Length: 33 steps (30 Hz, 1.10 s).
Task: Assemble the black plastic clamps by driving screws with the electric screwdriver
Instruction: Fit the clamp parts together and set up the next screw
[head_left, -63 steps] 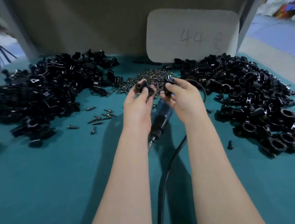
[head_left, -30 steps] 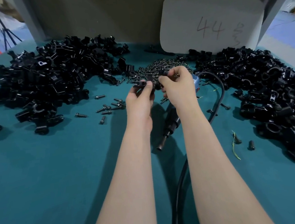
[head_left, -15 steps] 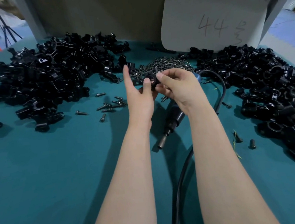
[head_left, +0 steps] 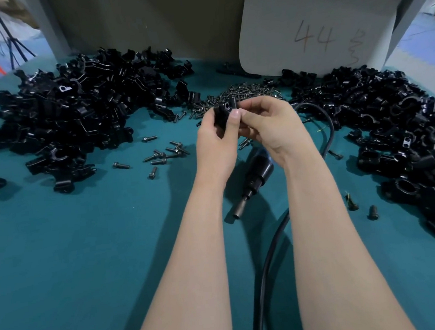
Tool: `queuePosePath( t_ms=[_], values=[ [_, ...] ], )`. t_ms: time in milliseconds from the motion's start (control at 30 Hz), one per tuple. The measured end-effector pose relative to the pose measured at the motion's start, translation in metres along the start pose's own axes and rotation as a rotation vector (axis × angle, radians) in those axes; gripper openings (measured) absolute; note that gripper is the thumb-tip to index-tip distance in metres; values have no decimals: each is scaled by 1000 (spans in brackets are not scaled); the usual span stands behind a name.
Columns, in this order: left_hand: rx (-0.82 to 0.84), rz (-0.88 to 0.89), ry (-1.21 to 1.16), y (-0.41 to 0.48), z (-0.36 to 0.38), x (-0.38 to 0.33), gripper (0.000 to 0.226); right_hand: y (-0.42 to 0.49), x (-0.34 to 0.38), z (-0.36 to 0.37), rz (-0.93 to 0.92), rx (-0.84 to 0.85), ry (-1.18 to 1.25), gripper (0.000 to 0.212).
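Holding a small black plastic clamp [head_left: 224, 112] above the teal cloth-covered table [head_left: 88, 253], the left hand [head_left: 214, 144] grips it between thumb and curled fingers. The right hand [head_left: 273, 126] pinches the same piece from the other side. Both hands sit just in front of the grey pile of small metal screws [head_left: 244, 92]. The black corded electric screwdriver [head_left: 256, 177] lies on the cloth below the hands, untouched, its tip towards the person.

The clamp is small and held only at the fingertips, so it could twist or slip and drop among the loose screws [head_left: 163, 153]. If the parts are not lined up, a screw would likely start crooked. The black cable [head_left: 327, 119] loops close by the right wrist and could drag when the tool is lifted.

The fingers cover most of the clamp. I cannot tell whether a screw already sits in it, or whether the right fingers also hold one. The right hand hides the screwdriver's rear body.
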<state>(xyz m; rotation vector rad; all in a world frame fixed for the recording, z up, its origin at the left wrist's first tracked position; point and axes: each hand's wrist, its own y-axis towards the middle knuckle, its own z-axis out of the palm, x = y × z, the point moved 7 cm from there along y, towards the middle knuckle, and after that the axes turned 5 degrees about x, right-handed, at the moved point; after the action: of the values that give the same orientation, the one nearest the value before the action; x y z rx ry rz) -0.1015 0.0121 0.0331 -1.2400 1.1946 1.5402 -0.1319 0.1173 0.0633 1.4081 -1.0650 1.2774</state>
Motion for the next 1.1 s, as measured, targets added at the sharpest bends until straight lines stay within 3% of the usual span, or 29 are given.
queuePosePath(
  t_ms=[233,367,500,600,633,767,867,967,1100],
  values=[
    [15,25,117,-1,0,-1,23,-1,-4,-1,22,11,60,11],
    [11,-18,123,0,1,3,38,-2,-3,1,28,17,88,14],
    [-22,-2,78,0,-2,1,17,-2,-4,4,49,13,112,14],
    [-109,-53,-3,-1,-7,5,18,0,-4,5,61,-3,79,14],
    [-146,-102,-97,-2,-9,8,19,1,-2,2,47,-41,-15,14],
    [-247,-270,-638,-4,-19,20,21,3,14,-6,-71,-281,-786,23],
    [-266,-301,-814,-5,-25,22,21,19,-10,6,203,-108,-1164,35],
    [-260,-330,-867,-6,-22,24,20,18,-34,16,422,57,-1376,31],
    [-281,-350,-864,-6,-21,29,21,19,-36,17,326,-44,-1394,20]
  ],
)
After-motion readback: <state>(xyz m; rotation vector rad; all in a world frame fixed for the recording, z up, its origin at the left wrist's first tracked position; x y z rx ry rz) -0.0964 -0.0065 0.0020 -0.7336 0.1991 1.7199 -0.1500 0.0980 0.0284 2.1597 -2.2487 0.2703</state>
